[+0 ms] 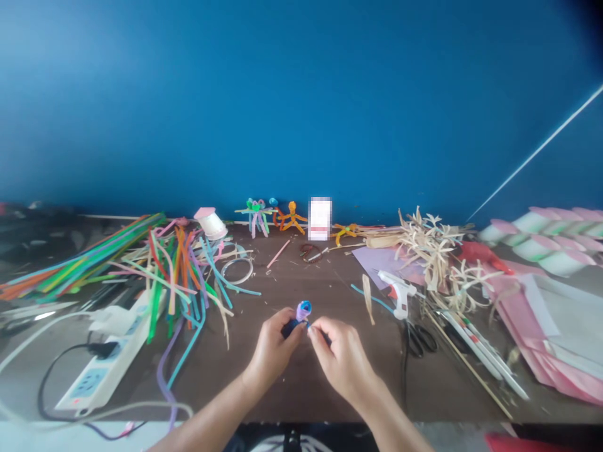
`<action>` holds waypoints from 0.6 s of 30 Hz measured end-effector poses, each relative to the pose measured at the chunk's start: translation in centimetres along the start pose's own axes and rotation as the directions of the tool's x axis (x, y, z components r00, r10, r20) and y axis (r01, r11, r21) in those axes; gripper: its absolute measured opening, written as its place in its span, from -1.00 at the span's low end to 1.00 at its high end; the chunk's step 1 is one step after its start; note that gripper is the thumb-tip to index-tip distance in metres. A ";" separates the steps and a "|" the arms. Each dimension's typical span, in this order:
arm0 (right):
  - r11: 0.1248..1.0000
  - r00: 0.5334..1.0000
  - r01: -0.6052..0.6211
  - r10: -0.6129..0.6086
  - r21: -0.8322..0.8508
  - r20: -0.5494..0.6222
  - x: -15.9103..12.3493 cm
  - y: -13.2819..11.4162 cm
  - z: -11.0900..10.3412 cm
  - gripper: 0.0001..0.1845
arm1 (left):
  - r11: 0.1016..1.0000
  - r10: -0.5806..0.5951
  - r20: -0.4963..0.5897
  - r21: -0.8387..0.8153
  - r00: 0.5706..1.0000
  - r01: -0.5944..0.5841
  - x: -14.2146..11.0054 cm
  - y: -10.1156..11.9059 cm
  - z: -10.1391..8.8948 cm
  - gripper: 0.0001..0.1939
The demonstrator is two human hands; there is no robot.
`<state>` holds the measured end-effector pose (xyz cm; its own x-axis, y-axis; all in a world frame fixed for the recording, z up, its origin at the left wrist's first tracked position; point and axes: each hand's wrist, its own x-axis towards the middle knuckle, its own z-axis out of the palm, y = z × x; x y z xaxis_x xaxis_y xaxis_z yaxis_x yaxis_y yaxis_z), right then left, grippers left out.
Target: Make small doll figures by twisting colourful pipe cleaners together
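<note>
Blue-and-lilac coiled chenille-wire bud pinched narrow at 12 o'clock btwn left hand & right hand over brown desk, white hot-glue gun at 2 o'clock; slack grip cld let coil unwind or drop.

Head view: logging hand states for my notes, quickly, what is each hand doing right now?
Left hand: closed, holding a blue-and-purple pipe-cleaner coil by its dark lower part.
Right hand: closed, fingertips pinching the same coil near its base.

A deep blue wall behind a long brown worktable
</note>
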<state>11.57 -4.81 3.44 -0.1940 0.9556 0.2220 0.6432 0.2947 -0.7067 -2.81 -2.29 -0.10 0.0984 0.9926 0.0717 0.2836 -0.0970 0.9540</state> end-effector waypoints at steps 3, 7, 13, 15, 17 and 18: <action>0.996 0.998 -0.056 0.057 0.066 -0.009 0.7 0.6 -0.7 -0.72 | 0.987 -0.090 0.092 -0.121 0.992 0.101 -0.1 0.2 -0.1 -0.82; 0.964 0.989 -0.144 0.149 0.222 -0.004 1.3 1.6 -0.5 -0.67 | 0.873 -0.248 0.223 -0.370 0.943 0.317 -0.1 0.2 0.1 -0.75; 0.940 0.982 -0.188 0.188 0.284 0.027 1.2 1.9 0.7 -0.64 | 0.721 -0.279 0.203 -0.602 0.939 0.344 0.0 0.4 0.5 -0.78; 0.936 0.979 -0.203 0.197 0.287 0.050 1.1 1.8 1.2 -0.65 | 0.711 -0.279 0.171 -0.625 0.945 0.324 0.0 0.6 0.6 -0.79; 0.929 0.978 -0.208 0.194 0.307 0.076 0.9 1.5 1.7 -0.65 | 0.712 -0.270 0.144 -0.636 0.952 0.298 -0.1 0.6 0.8 -0.79; 0.923 0.978 -0.206 0.188 0.326 0.085 0.8 1.4 2.0 -0.64 | 0.715 -0.265 0.125 -0.639 0.956 0.281 -0.1 0.6 0.9 -0.79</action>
<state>10.85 -3.66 1.30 -0.1320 0.9909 0.0267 0.3920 0.0770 -0.9168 -1.83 -2.52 0.22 0.1381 0.9656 -0.2202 -0.3794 0.2569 0.8889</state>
